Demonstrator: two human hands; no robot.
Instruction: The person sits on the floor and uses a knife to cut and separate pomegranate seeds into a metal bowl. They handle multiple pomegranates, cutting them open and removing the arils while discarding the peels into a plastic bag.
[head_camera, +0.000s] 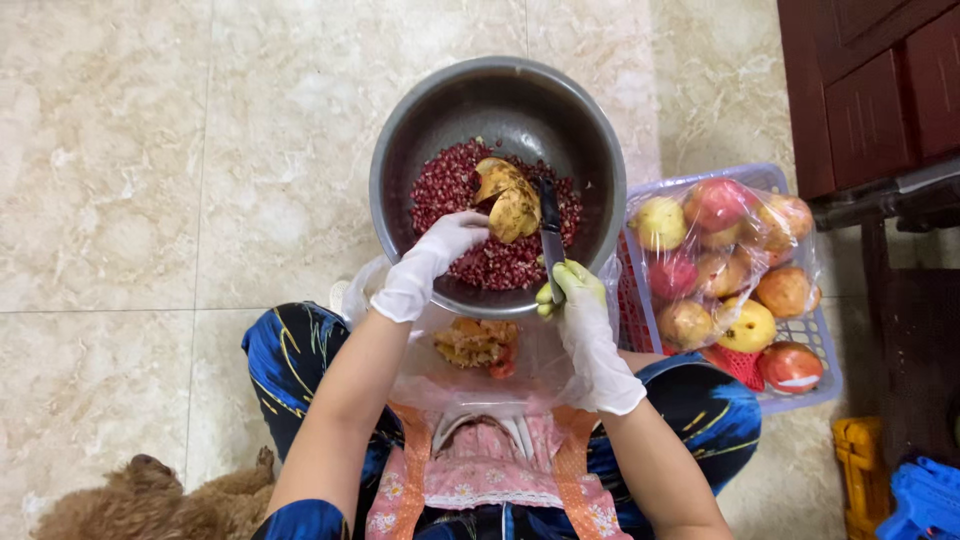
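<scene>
My left hand (432, 262), in a thin white glove, holds a yellow-brown piece of pomegranate (510, 203) over a round metal bowl (497, 87). Dark red pomegranate seeds (445, 185) cover the bowl's bottom. My right hand (588, 335), also gloved, grips a dark knife (551, 237) whose blade points up into the bowl beside the fruit piece. The bowl rests on the floor in front of my knees.
A clear plastic bag (480, 345) with orange peel scraps lies on my lap. A lilac basket (815, 385) of whole pomegranates in a bag stands to the right. Dark wooden furniture (865, 90) is at top right, a brown furry dog (150, 500) at bottom left.
</scene>
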